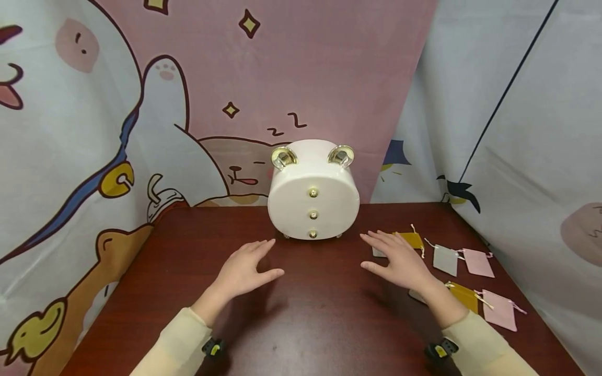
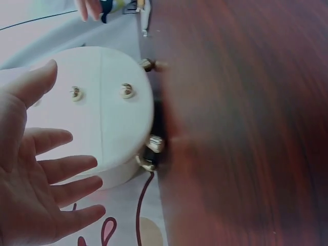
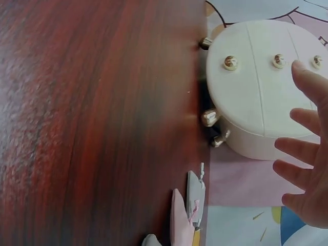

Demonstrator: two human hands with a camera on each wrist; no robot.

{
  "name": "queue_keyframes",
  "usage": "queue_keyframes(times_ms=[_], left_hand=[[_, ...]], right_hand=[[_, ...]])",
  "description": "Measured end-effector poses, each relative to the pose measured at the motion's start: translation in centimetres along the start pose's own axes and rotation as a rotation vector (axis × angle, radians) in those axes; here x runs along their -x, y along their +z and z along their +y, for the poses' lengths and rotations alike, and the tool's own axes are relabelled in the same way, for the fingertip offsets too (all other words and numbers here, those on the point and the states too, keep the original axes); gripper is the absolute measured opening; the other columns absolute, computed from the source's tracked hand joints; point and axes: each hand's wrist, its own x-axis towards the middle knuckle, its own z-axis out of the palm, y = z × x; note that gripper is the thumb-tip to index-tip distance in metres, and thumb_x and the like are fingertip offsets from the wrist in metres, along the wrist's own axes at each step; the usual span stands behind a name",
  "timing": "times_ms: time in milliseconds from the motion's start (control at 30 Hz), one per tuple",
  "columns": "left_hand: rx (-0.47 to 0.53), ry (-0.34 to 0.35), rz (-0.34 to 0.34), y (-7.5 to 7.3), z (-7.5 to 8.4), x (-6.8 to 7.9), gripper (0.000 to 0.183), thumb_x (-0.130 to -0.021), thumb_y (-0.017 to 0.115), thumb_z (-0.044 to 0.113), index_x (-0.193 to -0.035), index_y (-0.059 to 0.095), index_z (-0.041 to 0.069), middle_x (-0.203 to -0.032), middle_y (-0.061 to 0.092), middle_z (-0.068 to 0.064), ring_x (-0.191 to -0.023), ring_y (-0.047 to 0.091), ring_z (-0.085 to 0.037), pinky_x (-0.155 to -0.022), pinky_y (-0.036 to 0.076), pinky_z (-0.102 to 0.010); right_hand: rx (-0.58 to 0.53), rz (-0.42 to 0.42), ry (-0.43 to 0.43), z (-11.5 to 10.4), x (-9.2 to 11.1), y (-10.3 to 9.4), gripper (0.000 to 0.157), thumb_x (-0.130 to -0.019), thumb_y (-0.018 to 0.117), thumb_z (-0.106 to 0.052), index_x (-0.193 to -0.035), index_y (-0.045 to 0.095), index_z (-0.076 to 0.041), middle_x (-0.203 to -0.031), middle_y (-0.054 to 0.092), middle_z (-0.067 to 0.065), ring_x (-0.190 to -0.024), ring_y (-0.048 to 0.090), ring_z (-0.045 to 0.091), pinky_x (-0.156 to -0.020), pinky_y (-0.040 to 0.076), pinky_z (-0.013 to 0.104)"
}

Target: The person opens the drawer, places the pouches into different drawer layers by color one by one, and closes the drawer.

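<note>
The white case looks like hard plastic or a smooth coated board, which of the two I cannot tell, its front carrying a soft sheen; its round knobs, ear-like fittings and stubby feet shine like polished gold-toned metal; the tabletop looks like red-brown wood or veneer, streaked with grain, semi-gloss and catching a hazy glare; the small pouches look like soft matt cloth, their drawstrings thin cord; the backdrop is printed cloth, matt and lightly creased; the sleeves look like matt fabric
</note>
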Motion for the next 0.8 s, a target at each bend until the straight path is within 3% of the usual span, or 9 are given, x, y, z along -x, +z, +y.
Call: queue_keyframes(times_ms=[100,333,800], left_hand=[[0.037,0.007,0.011,-0.3,0.1,0.0,0.079,-0.088,0.067,0.059,-0.148,0.048,0.011,-0.145,0.051,-0.012,-0.134,0.045,-0.033,-0.107,0.040,-0.053],[0.110,0.038,0.070,-0.8,0.5,-0.3,0.073,-0.089,0.071,0.051,-0.145,0.052,0.009,-0.140,0.056,-0.011,-0.129,0.050,-0.032,-0.105,0.042,-0.050],[0.300,0.063,0.225,-2.4,1.2,-2.4,0.058,-0.089,0.076,0.035,-0.137,0.061,0.007,-0.124,0.067,-0.008,-0.120,0.058,-0.027,-0.101,0.046,-0.049]], right_hand=[[-0.039,0.011,0.000,-0.1,0.0,-0.2,0.067,-0.087,0.075,-0.044,-0.142,0.056,-0.011,-0.142,0.053,0.016,-0.134,0.044,0.039,-0.113,0.022,0.063],[-0.137,0.080,0.041,-0.5,-0.1,-0.4,0.060,-0.088,0.077,-0.036,-0.140,0.059,-0.013,-0.136,0.059,0.012,-0.124,0.051,0.036,-0.098,0.044,0.060],[-0.345,0.209,0.046,-1.4,-1.7,0.0,0.048,-0.089,0.078,-0.026,-0.133,0.065,-0.012,-0.127,0.066,0.006,-0.117,0.059,0.028,-0.099,0.045,0.055]])
